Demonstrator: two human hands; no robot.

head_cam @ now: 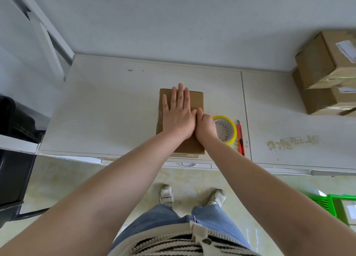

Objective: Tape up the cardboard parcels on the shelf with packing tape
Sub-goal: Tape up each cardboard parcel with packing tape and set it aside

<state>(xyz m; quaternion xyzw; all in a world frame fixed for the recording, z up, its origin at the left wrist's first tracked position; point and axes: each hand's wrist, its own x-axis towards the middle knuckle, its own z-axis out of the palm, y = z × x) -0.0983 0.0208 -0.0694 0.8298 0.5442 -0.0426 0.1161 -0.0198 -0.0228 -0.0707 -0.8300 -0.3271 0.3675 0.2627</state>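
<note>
Wide pale counter (115, 109) fills the middle of the view, scuffed and stained toward the right. Far right on it, two stacked boxes (325, 76), both glossy with tape. Centre stage, one brown parcel (194, 99) lies flat on the counter, close to the front edge. The left hand (178, 114) is spread flat on top of it, fingers straight and together, palm down. Tight against its thumb side sits the right hand (205, 125), at the parcel's right edge, fingers curled downward; whether it pinches anything there I cannot tell. Just right of that hand, a tape roll (226, 130) with a yellow rim lies flat on the counter, partly tucked behind the wrist. Right beside the roll, a red cutter (240, 140) lies lengthwise, near the seam between the counter panels. Down on the floor, lower right, the corner of a green crate (325, 203).
</note>
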